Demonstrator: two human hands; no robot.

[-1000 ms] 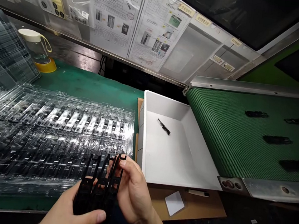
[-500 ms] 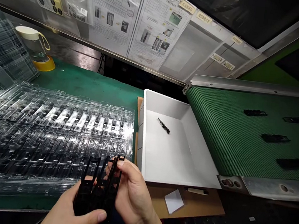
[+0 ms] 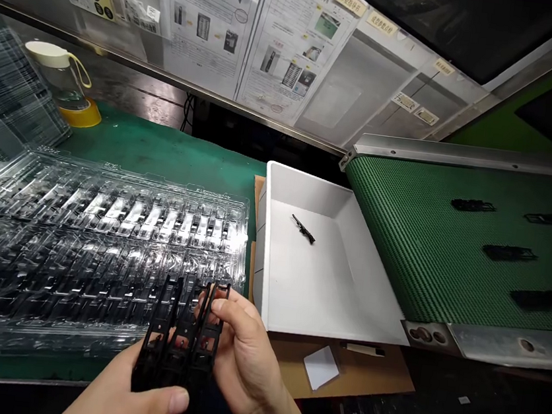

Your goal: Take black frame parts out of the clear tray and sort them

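Observation:
Both hands hold a bunch of black plastic frame parts (image 3: pixel 181 339) upright at the bottom centre, over the near edge of the bench. My left hand (image 3: pixel 134 400) grips their lower end, thumb across the front. My right hand (image 3: pixel 244 356) pinches the upper right side with thumb and fingers. Just beyond them lies a clear blister tray (image 3: pixel 97 246) with rows of narrow pockets, some holding dark parts. To the right stands a white bin (image 3: pixel 354 222) with one small black piece (image 3: pixel 303 229) inside.
A green conveyor belt (image 3: pixel 425 250) at the right carries several black parts (image 3: pixel 510 252). A stack of clear trays (image 3: pixel 4 96) and a bottle (image 3: pixel 66 80) on yellow tape sit at the far left. Cardboard with a white card (image 3: pixel 321 366) lies under the bin. Instruction sheets hang behind.
The black parts have been squared up and shifted slightly left in my hands. The view has tipped a little; the parts on the belt have barely moved.

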